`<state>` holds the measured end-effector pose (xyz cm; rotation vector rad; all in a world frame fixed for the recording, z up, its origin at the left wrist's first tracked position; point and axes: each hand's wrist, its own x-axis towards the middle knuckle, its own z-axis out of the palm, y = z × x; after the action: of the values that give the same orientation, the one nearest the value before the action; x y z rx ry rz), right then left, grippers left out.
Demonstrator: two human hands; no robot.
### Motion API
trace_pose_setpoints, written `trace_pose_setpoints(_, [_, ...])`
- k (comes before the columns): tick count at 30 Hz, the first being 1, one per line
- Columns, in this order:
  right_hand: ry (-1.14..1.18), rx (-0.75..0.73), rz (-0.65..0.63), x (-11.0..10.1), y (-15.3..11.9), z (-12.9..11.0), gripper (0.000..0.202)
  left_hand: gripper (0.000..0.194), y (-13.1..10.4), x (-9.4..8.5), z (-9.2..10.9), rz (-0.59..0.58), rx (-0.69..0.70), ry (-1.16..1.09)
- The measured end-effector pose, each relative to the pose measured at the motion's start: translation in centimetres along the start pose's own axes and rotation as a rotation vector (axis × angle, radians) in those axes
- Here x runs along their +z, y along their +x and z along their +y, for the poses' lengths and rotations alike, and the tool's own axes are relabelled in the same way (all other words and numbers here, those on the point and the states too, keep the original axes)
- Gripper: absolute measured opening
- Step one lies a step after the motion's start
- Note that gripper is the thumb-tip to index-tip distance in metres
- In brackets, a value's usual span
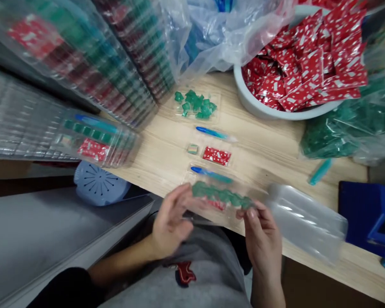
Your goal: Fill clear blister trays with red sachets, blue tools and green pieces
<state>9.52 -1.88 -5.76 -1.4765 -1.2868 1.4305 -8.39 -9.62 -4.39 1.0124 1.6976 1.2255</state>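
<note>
In front of me a row of green translucent pieces (223, 194), blurred by motion, hangs over a clear plastic tray that also shows a red packet (216, 204) and a blue-and-teal pen (211, 174). My right hand (263, 233) pinches the right end of this row. At its left end is my left hand (171, 222), thumb apart from the fingers; the fingertips are close to the row, but contact is unclear. Beyond lie a second pen (213, 133), a small striped block (192, 149) and a red spotted packet (217, 155) in a clear tray.
Loose green pieces (195, 104) lie farther back. Stacked filled trays (93, 85) stand at the left. A white tub (269, 112) of red packets and a bag of green pieces (333, 132) are at the right. Near the front edge are empty clear trays (308, 222) and a blue container (353, 209).
</note>
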Motion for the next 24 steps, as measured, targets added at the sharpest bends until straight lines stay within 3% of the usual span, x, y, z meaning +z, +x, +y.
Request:
trace_pose_setpoints(4, [-0.064,0.061,-0.018,1.0,0.8,-0.7,0.030,0.036,1.5,-2.3,-0.5,0.155,-0.117,-0.134])
trace_pose_setpoints(9, [-0.285,0.029,-0.005,1.2,0.9,-0.3,0.038,0.035,2.9,-3.4,-1.3,0.106,-0.276,0.031])
trace_pose_setpoints(16, [-0.415,-0.046,0.011,1.5,1.0,0.5,0.041,0.030,3.0,-3.9,-2.2,0.043,-0.214,0.230])
trace_pose_setpoints(24, [-0.544,-0.162,0.041,2.1,0.9,2.4,0.044,0.049,3.3,-4.4,-3.1,-0.015,-0.182,0.326])
